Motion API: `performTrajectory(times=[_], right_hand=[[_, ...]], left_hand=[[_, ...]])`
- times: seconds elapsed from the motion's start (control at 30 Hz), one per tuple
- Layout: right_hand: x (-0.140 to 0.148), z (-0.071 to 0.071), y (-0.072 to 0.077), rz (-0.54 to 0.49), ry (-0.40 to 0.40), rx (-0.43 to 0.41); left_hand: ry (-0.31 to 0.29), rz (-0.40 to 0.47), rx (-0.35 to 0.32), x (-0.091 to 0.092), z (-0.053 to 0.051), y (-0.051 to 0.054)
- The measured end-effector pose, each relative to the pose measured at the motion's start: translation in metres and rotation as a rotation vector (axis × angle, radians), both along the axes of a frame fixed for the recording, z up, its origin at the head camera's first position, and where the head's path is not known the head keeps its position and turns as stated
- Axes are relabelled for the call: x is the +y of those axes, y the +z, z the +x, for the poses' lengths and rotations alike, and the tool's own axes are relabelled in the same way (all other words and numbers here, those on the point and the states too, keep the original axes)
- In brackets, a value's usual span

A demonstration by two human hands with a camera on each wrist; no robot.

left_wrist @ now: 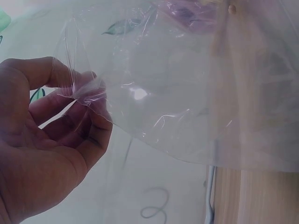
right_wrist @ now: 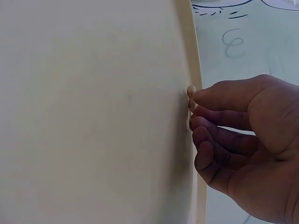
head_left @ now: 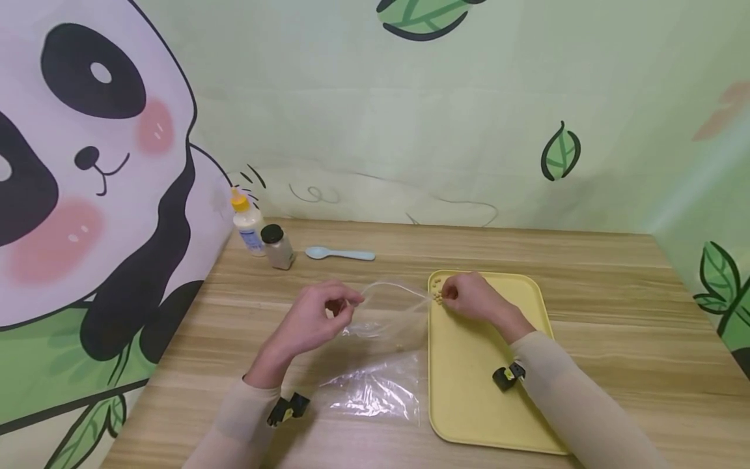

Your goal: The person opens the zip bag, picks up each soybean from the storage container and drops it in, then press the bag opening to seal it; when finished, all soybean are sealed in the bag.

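My left hand point(head_left: 313, 317) pinches the rim of a clear plastic bag point(head_left: 375, 391), whose mouth gapes toward the tray. The gathered film between thumb and fingers shows in the left wrist view, where the bag point(left_wrist: 154, 93) hangs from the hand point(left_wrist: 51, 121). A small tan bean point(left_wrist: 232, 8) shows through the film. At the far left corner of a yellow tray point(head_left: 486, 391), my right hand point(head_left: 471, 296) has its fingertips among several tan beans point(head_left: 437, 294). In the right wrist view, thumb and forefinger pinch at beans point(right_wrist: 191, 89) by the tray's rim.
Behind the left hand stand a white bottle with a yellow cap point(head_left: 249, 225) and a small jar with a black lid point(head_left: 278, 247). A pale blue spoon point(head_left: 340, 253) lies to their right. A panda-printed wall point(head_left: 375, 150) borders the wooden table point(head_left: 615, 312).
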State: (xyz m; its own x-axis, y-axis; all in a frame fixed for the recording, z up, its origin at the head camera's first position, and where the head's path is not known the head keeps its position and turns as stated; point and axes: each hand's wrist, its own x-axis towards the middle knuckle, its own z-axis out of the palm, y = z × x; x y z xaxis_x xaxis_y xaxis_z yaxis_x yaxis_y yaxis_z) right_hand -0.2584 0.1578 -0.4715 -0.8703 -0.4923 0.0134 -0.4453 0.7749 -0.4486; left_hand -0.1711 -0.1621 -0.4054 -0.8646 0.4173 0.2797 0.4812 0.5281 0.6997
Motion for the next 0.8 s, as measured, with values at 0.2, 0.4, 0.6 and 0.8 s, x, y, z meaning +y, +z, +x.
performTrajectory(times=[0.2, 0.4, 0.6, 0.8], right_hand=[[-0.0007, -0.0017, -0.0008, 0.022, -0.007, -0.008], [-0.0006, -0.0013, -0.0003, 0.022, -0.002, -0.006], [-0.0018, -0.0014, 0.0004, 0.009, 0.015, -0.012], [-0.0023, -0.0005, 0.0017, 0.012, 0.01, -0.001]], left_hand=[[-0.004, 0.003, -0.003, -0.0004, -0.0009, -0.001], [-0.006, 0.011, -0.003, -0.0006, -0.0009, -0.0017], [-0.004, 0.008, -0.001, -0.0012, -0.0009, -0.005], [-0.009, 0.002, 0.006, -0.0008, -0.0018, -0.0044]])
